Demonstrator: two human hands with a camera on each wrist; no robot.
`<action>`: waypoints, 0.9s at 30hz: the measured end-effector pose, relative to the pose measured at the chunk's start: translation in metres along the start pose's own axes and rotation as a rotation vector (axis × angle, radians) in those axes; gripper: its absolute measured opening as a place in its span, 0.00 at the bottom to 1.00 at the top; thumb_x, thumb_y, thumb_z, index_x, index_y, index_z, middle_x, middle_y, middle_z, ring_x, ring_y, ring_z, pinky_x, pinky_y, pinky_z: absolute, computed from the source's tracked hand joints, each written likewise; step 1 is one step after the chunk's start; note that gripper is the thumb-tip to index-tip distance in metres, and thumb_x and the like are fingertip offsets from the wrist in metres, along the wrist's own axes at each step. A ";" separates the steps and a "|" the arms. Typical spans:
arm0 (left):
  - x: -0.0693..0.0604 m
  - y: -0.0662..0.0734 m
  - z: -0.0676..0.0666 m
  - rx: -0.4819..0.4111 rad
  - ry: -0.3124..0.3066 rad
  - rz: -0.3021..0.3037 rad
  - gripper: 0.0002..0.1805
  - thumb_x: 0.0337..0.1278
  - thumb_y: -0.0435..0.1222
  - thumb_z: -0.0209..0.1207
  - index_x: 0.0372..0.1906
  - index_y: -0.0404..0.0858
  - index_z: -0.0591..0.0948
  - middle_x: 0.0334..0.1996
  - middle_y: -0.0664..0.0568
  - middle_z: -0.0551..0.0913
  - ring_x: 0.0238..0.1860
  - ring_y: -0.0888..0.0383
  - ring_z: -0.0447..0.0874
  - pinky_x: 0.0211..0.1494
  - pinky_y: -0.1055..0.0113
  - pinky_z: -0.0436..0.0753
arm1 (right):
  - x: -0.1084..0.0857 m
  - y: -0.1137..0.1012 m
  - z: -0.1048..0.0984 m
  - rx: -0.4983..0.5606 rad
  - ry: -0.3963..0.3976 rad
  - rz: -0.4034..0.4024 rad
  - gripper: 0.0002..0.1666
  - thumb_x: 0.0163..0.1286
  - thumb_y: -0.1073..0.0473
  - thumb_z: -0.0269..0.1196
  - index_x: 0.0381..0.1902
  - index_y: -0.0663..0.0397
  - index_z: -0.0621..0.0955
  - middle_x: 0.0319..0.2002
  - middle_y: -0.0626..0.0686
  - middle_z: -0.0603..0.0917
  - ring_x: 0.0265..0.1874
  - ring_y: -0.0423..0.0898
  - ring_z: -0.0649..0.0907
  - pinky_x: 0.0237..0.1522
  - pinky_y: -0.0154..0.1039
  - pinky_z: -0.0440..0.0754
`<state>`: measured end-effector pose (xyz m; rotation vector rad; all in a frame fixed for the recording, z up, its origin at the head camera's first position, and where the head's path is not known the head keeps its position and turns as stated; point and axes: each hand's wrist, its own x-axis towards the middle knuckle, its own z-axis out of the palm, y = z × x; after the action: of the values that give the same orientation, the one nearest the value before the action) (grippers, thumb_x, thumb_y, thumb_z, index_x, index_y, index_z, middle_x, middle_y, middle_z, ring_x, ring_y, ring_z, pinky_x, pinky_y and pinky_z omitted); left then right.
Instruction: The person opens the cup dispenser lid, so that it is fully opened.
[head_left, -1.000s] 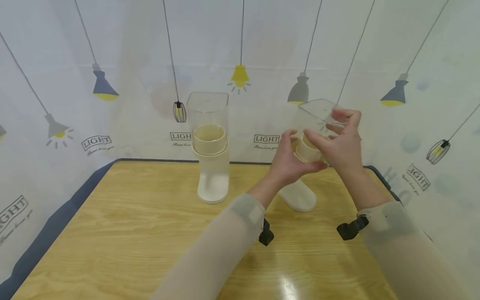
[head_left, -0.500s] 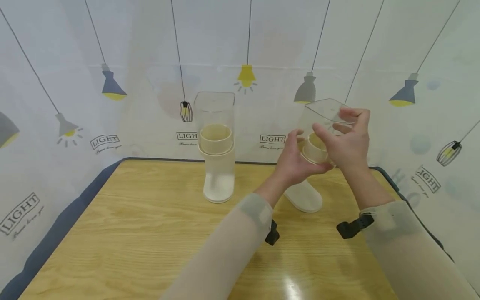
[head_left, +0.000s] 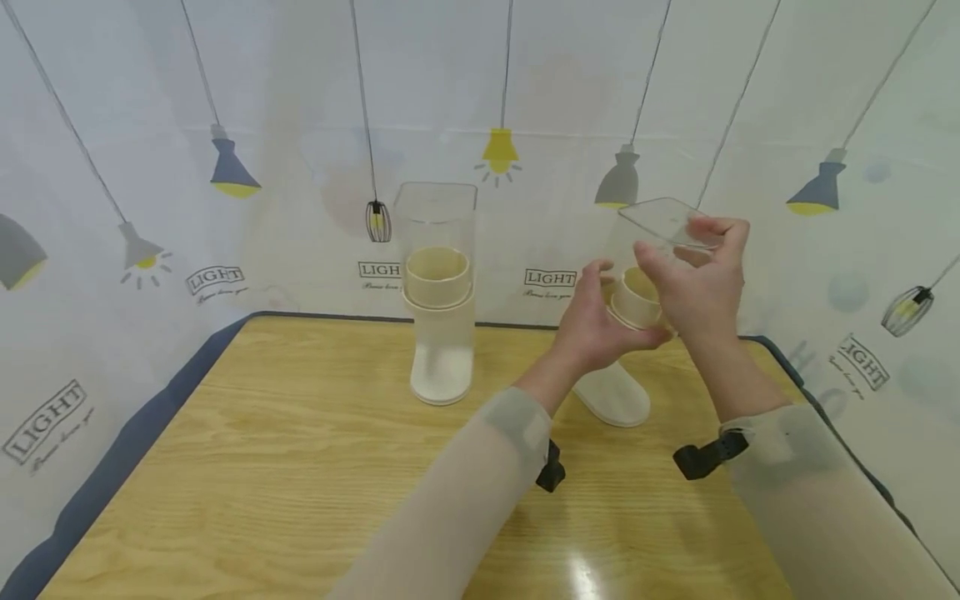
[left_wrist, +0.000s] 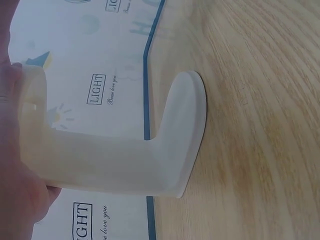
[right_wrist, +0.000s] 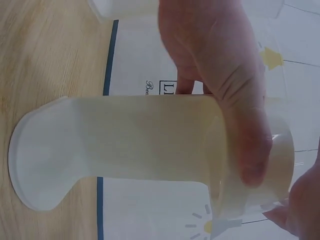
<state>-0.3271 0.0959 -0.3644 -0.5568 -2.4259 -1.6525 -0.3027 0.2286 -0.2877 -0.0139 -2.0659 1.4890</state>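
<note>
Two pale stands with clear square-topped containers are on the table. My left hand (head_left: 600, 323) (left_wrist: 17, 160) (right_wrist: 215, 55) grips the cream ring (head_left: 637, 298) (right_wrist: 280, 170) of the right-hand stand (head_left: 617, 397) (left_wrist: 105, 162) (right_wrist: 145, 137), its thumb across the front. Above it, the fingers and thumb of my right hand (head_left: 701, 283) (right_wrist: 306, 202) are curled round the clear container (head_left: 660, 218), which reaches down to the ring. The container's lower part is partly hidden by the hands. The left-hand stand (head_left: 444, 354) is upright, untouched, with its own container (head_left: 437, 208).
The wooden table (head_left: 300, 467) (left_wrist: 260, 125) (right_wrist: 45, 65) has a dark blue edge. Behind it hangs a white cloth (head_left: 285, 167) printed with lamps and the word LIGHT. Each wrist carries a black strap and device.
The head view has turned slightly left, so both stands and the cloth appear farther right. Both hands keep their grips, with little movement against the right-hand stand.
</note>
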 end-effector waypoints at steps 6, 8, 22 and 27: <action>0.001 0.001 -0.002 0.006 -0.013 -0.012 0.67 0.40 0.54 0.88 0.83 0.53 0.59 0.72 0.53 0.76 0.59 0.59 0.82 0.61 0.62 0.87 | -0.003 -0.004 0.001 -0.064 0.006 -0.029 0.39 0.64 0.39 0.78 0.62 0.35 0.68 0.70 0.40 0.76 0.65 0.49 0.84 0.59 0.39 0.83; 0.001 0.001 -0.002 0.008 -0.016 -0.012 0.67 0.40 0.55 0.88 0.83 0.53 0.59 0.72 0.53 0.75 0.60 0.58 0.82 0.61 0.62 0.87 | -0.003 -0.005 -0.001 -0.066 0.009 -0.003 0.39 0.64 0.37 0.79 0.63 0.34 0.68 0.71 0.40 0.75 0.66 0.48 0.84 0.57 0.38 0.84; 0.000 0.001 -0.004 0.009 -0.029 0.006 0.67 0.40 0.54 0.89 0.84 0.53 0.59 0.74 0.54 0.75 0.63 0.58 0.82 0.64 0.61 0.86 | -0.003 -0.005 -0.004 -0.065 0.014 -0.046 0.39 0.64 0.40 0.79 0.63 0.35 0.69 0.69 0.40 0.74 0.64 0.50 0.85 0.53 0.33 0.83; 0.001 0.001 -0.004 -0.003 -0.036 0.013 0.67 0.41 0.54 0.88 0.84 0.53 0.59 0.73 0.55 0.75 0.63 0.59 0.81 0.65 0.63 0.85 | -0.001 -0.005 -0.007 -0.038 0.006 0.001 0.37 0.64 0.39 0.79 0.61 0.31 0.69 0.69 0.39 0.73 0.62 0.46 0.85 0.52 0.32 0.84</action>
<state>-0.3278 0.0923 -0.3620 -0.6065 -2.4401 -1.6555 -0.2971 0.2322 -0.2820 -0.0343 -2.0890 1.4480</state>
